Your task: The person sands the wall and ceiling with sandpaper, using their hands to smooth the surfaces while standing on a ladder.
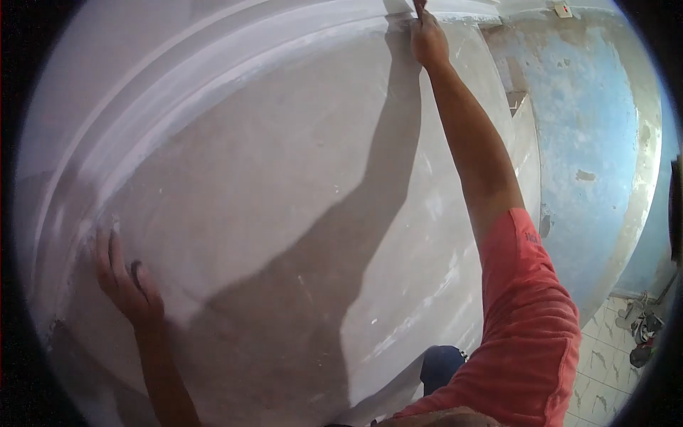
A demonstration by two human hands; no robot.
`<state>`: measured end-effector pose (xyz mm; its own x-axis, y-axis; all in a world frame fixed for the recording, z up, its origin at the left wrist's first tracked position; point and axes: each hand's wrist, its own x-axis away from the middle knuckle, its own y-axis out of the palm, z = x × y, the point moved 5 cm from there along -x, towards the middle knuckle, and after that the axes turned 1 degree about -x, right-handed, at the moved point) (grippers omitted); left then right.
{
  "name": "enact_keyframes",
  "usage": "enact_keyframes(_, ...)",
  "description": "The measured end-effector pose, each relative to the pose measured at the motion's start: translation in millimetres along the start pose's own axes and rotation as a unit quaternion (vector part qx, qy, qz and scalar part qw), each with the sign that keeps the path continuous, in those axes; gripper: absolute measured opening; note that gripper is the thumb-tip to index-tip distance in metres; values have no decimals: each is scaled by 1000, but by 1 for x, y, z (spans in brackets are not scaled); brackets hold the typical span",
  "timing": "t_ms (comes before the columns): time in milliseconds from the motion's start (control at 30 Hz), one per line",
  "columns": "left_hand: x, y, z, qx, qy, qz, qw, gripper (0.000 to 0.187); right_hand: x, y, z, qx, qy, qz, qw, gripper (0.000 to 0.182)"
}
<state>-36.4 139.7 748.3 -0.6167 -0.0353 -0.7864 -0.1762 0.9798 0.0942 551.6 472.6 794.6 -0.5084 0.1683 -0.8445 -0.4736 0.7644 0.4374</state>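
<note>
Your left hand [126,281] flat, open on plastered wall [284,199]; grips nothing | your right hand [428,39] closed around scraper handle [420,7] at cornice [213,43]

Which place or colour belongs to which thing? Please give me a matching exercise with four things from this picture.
Things:
1. left hand
2. right hand
3. sleeve
4. far wall

Descriptions:
A. coral red
B. flat on the grey wall, low at the left
C. patchy blue paint
D. raised high at the white moulding, holding a tool

Pairs: 1-B, 2-D, 3-A, 4-C
</note>
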Motion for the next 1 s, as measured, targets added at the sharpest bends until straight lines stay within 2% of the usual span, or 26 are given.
enact_keyframes(67,-22,8,0,-31,-16,21,999,55,-9,16,0,-2,-43,-50,998,42)
enact_keyframes(200,-32,9,13,-83,-6,18,996,60,3,24,-14,-19,-86,-28,996,42)
enact_keyframes(267,-38,13,10,-128,-60,15,990,62,16,18,-55,-22,-248,4,969,41)
enact_keyframes(367,-53,23,7,-131,-90,9,987,65,23,15,-95,-22,-253,-37,966,42)
enact_keyframes(433,-56,27,7,-138,-90,-1,986,65,5,-1,-110,-24,-140,-151,978,31)
enact_keyframes(467,-54,29,5,-144,-97,-8,985,65,3,-14,-105,-92,-58,-131,985,29)
enact_keyframes(500,-53,28,4,-149,-100,-9,984,65,-4,4,-81,-86,-77,-87,990,30)
enact_keyframes(567,-54,26,7,-117,-86,0,989,68,1,10,-78,-73,-114,-84,987,38)
enact_keyframes(600,-53,27,5,-114,-87,0,990,68,14,14,-89,-19,-199,-87,976,34)
enact_keyframes(633,-53,28,3,-128,-92,-4,988,67,32,21,-98,39,-279,-89,955,43)
enact_keyframes(667,-54,29,3,-141,-94,-9,985,67,45,32,-88,-37,-280,-115,952,42)
enact_keyframes(700,-55,30,6,-137,-89,-6,987,67,57,3,-116,-52,-339,-140,929,47)
enact_keyframes(767,-56,28,6,-135,-106,-15,985,67,55,-4,-75,-61,-317,-20,946,37)
enact_keyframes(833,-57,28,7,-142,-103,-18,984,67,40,-2,-4,-36,-191,72,978,47)
enact_keyframes(867,-56,28,7,-147,-102,-21,984,67,29,-12,12,-5,-54,21,998,43)
enact_keyframes(900,-56,28,6,-150,-100,-23,983,67,22,-20,27,26,84,-31,996,41)
enact_keyframes(933,-56,28,6,-146,-89,-19,985,66,20,-12,42,25,85,-32,996,41)
enact_keyframes(1000,-56,30,6,-139,-79,-15,987,66,13,13,58,58,-9,-80,995,37)
